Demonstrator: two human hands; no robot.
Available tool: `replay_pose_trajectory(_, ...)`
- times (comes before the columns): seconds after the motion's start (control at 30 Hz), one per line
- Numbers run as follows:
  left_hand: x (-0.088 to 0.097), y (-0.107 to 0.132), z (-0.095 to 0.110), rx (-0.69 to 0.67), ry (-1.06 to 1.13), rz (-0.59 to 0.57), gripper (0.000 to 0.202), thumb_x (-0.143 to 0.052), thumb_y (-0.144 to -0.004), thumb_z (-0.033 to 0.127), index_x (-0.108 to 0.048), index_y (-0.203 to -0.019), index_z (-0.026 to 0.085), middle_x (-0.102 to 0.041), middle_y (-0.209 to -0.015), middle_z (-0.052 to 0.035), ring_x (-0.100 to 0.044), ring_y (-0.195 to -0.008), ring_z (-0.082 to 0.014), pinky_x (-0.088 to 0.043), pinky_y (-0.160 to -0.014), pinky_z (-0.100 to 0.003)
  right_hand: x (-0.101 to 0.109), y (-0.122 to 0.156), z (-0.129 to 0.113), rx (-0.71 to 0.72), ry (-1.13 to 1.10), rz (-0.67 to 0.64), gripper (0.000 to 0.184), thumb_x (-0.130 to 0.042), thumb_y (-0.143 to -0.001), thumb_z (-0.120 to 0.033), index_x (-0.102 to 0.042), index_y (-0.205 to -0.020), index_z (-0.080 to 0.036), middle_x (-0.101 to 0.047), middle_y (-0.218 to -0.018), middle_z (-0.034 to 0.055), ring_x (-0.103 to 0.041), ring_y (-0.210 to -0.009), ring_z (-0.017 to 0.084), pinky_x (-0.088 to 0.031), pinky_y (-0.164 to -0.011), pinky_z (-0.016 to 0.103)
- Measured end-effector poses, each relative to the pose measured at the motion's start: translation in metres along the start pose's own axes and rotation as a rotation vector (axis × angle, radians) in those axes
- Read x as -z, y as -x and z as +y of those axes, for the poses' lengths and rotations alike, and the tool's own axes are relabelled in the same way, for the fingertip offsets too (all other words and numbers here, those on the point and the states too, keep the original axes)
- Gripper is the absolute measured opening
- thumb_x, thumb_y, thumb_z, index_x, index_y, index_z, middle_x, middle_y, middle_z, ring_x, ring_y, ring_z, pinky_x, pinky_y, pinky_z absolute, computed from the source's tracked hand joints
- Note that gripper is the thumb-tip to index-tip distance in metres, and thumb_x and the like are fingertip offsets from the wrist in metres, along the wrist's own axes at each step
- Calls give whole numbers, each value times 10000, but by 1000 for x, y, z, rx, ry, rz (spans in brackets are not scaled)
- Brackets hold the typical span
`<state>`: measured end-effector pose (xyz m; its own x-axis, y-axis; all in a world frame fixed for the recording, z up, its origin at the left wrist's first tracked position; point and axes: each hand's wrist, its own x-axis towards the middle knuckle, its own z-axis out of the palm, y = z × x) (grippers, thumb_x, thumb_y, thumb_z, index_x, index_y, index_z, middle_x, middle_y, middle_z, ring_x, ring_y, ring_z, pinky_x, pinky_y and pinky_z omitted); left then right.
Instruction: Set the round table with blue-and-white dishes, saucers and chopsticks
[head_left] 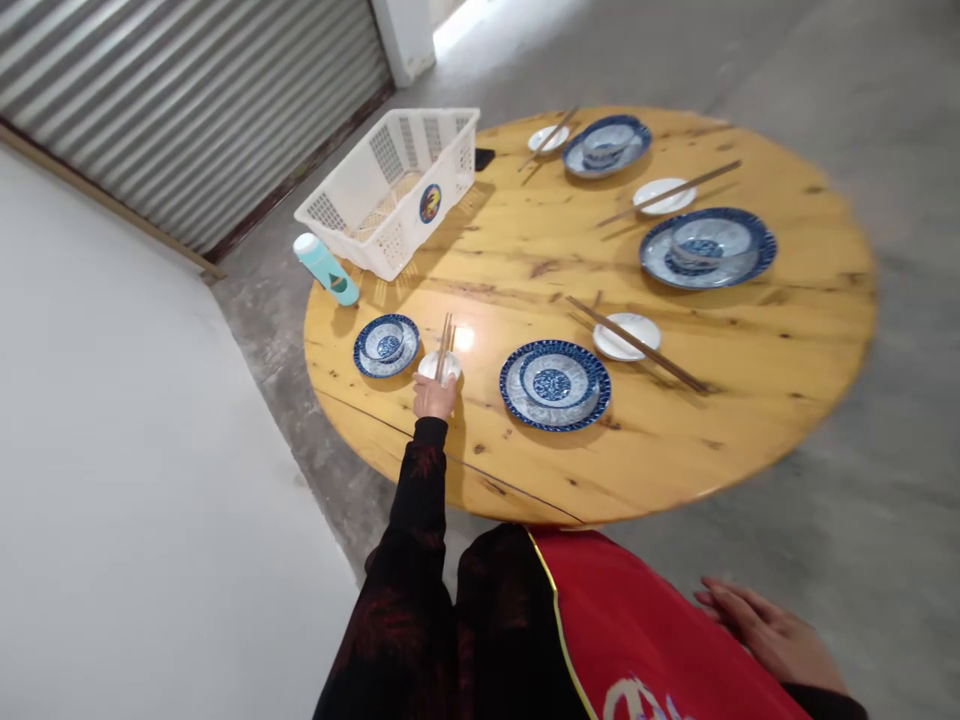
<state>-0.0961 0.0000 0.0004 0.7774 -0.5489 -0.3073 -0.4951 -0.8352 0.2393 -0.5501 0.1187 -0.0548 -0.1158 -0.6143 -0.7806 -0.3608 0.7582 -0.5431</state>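
Note:
My left hand [433, 397] reaches onto the round wooden table [750, 420] and is closed on a small white dish [441, 367] with a pair of chopsticks [445, 345] lying across it. Left of the dish stands a small blue-patterned bowl on a saucer [386, 345]. To its right lies a large blue-patterned plate [555, 384]. My right hand [765, 630] hangs low beside my red apron, fingers stretched out and holding nothing.
A white plastic basket [390, 190] and a teal bottle [326, 268] sit at the table's far left edge. Other place settings with blue plates [709, 247], white dishes [626, 336] and chopsticks [637, 345] ring the table. A white wall stands at left, with concrete floor around.

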Motion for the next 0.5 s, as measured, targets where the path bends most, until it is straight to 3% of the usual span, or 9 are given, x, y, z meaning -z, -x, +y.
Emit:
replay_pose_trajectory(0.13,-3,-1,1,4,21,49,823,-521,-969,544,-311,-1528,-23,-589,-1412,-337,-645,-1265,-388,-498,-989,-392,0,-7,5,-58,-12,-54,482,-633,-449,-602,-697,-753,-233,-779,-778,126,-750,-751,314,-620,-712,377)
replay_pose_trajectory(0.3,1,10,-12,-17,65,145,692,-512,-990,477,-420,-1479,-4,-691,-1282,-302,-680,-1212,-373,-516,-962,-404,7,-19,26,-87,-124,-109,419,-690,-527,-540,-725,-798,-223,-783,-789,106,-750,-746,273,-608,-653,324)
replay_pose_trajectory(0.43,7,33,-25,-59,133,238,405,-471,-998,346,-620,-1305,128,-744,-1190,-200,-698,-1164,-310,-515,-947,-365,10,-28,32,-81,-165,-74,407,-691,-541,-526,-716,-802,-213,-775,-769,110,-722,-674,238,-590,-614,304)
replay_pose_trajectory(0.5,7,53,-26,-137,300,316,348,-439,-1002,348,-689,-1157,162,-762,-990,-131,-723,-975,-263,-526,-843,-331,13,-32,25,-75,-162,-84,408,-689,-543,-517,-712,-811,-210,-774,-770,112,-715,-664,230,-576,-594,296)
